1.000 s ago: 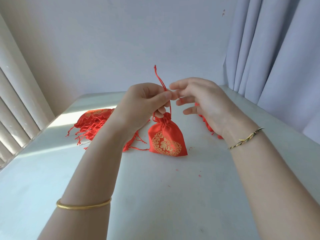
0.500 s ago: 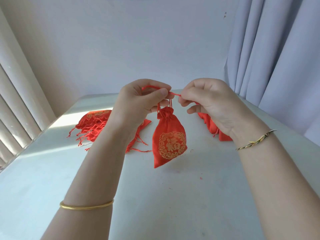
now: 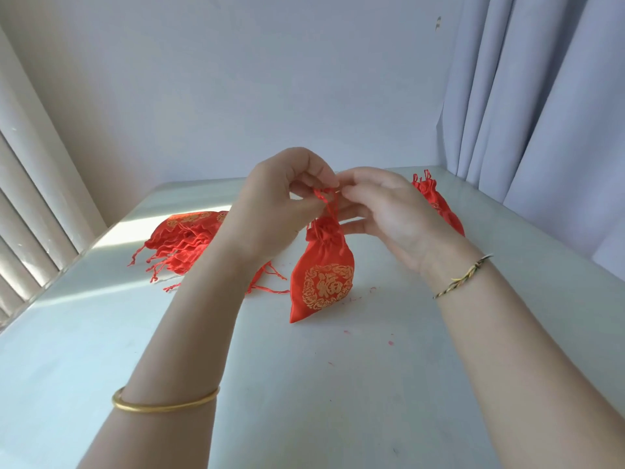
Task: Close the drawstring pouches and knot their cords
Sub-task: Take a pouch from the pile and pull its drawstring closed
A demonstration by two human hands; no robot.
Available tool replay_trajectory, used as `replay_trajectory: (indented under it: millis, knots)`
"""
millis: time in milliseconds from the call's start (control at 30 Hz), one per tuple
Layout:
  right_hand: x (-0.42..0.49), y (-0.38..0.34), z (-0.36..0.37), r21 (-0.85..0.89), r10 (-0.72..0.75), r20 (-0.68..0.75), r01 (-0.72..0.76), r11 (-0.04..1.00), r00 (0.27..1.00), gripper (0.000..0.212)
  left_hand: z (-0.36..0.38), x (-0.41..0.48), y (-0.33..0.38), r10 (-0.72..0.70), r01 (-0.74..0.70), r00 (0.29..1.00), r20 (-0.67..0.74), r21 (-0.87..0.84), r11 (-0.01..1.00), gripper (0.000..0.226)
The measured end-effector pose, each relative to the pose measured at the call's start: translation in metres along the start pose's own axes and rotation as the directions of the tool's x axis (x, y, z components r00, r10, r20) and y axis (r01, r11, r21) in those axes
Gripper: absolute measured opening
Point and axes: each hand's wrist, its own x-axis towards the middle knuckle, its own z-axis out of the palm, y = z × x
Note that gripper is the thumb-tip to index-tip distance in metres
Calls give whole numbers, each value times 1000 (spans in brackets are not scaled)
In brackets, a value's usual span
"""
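A red drawstring pouch (image 3: pixel 323 279) with a gold round emblem hangs tilted above the white table (image 3: pixel 304 384), its mouth gathered tight. Its red cords (image 3: pixel 325 199) rise from the gathered neck to my fingers. My left hand (image 3: pixel 274 204) pinches the cords between thumb and fingers. My right hand (image 3: pixel 382 211) meets it from the right, its fingertips pinching the same cords. The exact lay of the cord between the fingertips is hidden.
A heap of red pouches (image 3: pixel 184 242) with loose cords lies at the left behind my left forearm. More red pouches (image 3: pixel 436 201) lie at the back right, partly hidden by my right hand. A curtain (image 3: pixel 541 113) hangs along the right edge, window blinds (image 3: pixel 30 214) at the left.
The pouch has lifted off the table and hangs from its cords. The upright cord end has come down between my fingertips, and my hands have drawn close together above the neck.
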Motion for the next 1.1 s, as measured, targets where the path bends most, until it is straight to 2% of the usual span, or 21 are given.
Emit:
replay_trajectory:
  millis: [133,300,467,667,833,967,1100]
  knots:
    - [1,4,1,72,40,33,-43,996,999,22,7,1,-4,123,-106,989,-87,176,979,30]
    - [0,6,1,112,57,88,-67,992,995,17,11,0,-10,194,-158,967,-163,214,964,26]
    - [1,9,1,145,69,74,-79,986,995,17,10,0,-11,98,-79,974,-202,100,992,24]
    - [3,8,-2,167,86,-15,-83,982,996,30,1,1,-18,27,-5,981,-193,111,994,15]
    - [4,10,-8,179,125,-131,-100,979,983,33,-11,-1,-21,-67,90,989,-130,175,980,14]
    - [4,11,-12,201,143,-155,-111,973,977,33,-17,-2,-23,-122,134,991,-58,290,948,15]
    - [5,15,-17,177,148,-250,-106,979,957,32,-25,-3,-23,-201,181,979,16,375,909,23]
